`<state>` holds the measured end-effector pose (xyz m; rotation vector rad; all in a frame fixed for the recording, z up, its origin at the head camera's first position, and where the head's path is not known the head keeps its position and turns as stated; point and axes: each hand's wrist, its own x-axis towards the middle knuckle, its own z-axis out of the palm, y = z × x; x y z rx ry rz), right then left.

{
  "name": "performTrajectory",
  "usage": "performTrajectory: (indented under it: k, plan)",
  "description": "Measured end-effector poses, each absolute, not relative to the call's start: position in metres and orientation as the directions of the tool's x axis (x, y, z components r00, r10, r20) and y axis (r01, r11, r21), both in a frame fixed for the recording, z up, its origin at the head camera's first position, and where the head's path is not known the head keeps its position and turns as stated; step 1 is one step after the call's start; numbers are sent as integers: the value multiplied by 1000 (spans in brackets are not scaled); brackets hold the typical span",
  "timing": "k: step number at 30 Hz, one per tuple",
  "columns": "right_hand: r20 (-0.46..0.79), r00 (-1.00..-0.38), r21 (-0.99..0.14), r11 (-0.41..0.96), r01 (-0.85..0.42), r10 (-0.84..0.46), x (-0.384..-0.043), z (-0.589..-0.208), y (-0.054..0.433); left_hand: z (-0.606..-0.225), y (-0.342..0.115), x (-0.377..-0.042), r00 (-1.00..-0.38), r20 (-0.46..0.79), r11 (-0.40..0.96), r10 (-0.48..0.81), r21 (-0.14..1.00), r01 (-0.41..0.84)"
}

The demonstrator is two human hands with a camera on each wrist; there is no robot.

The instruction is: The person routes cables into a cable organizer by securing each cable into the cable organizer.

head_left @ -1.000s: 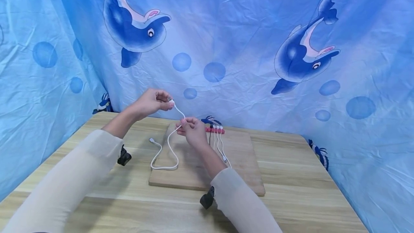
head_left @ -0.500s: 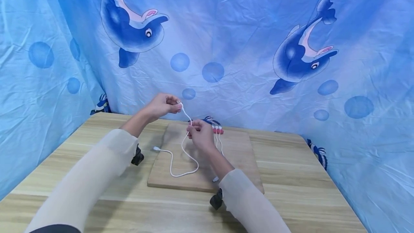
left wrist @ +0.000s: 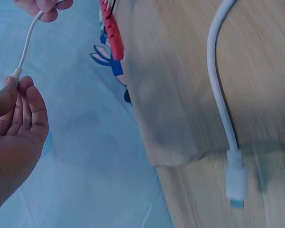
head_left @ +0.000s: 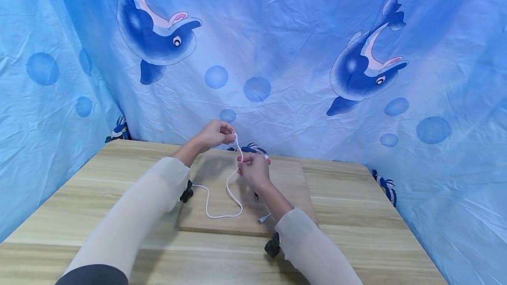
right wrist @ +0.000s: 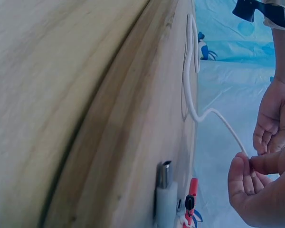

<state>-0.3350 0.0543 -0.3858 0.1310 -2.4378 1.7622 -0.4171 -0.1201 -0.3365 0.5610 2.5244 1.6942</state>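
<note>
A white charging cable [head_left: 228,216] hangs from both hands and loops down over the wooden board [head_left: 287,188]. My left hand [head_left: 217,135] pinches one end of it, at the plug, which the fingertips mostly hide. Just below, my right hand [head_left: 254,172] pinches the cord between thumb and fingers. The cable's other plug [left wrist: 236,178] lies low in the left wrist view, past the board's edge. Behind the right hand is a red cable holder [left wrist: 114,40] at the back of the board, mostly covered in the head view.
Another white plug [head_left: 262,219] lies on the board's front part, below the right forearm. A black plug [right wrist: 189,203] shows near the red holder in the right wrist view. Behind the wooden table [head_left: 348,232] hangs a blue dolphin-print curtain [head_left: 293,47].
Both hands have moved right and slightly down with the cable, toward the red holder. The cable's loop has slid right onto the board, and the right hand now covers most of the holder.
</note>
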Motion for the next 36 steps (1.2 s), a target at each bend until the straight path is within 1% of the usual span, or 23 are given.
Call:
performTrajectory:
  k: [7,12,21,27,31,36]
  plan:
    - [117,-993,-893,438,-99,14,-335,-388,62,-348,-104,-427,-925,176,411,337,856,313]
    - [104,-994,-853,516,-73,30,-337,-392,68,-354,-94,-431,-926,181,424,330,848,317]
    - [71,-996,-828,560,-31,49,-337,-398,73,-368,-82,-441,-935,143,456,326,842,288]
    - [56,-996,-826,563,-10,65,-338,-399,73,-374,-76,-445,-942,107,482,318,838,258]
    - [55,-997,-807,590,-8,61,-339,-399,74,-376,-73,-448,-945,96,537,312,803,258]
    - [60,-998,-770,637,-32,23,-341,-400,76,-379,-69,-452,-940,92,622,329,728,289]
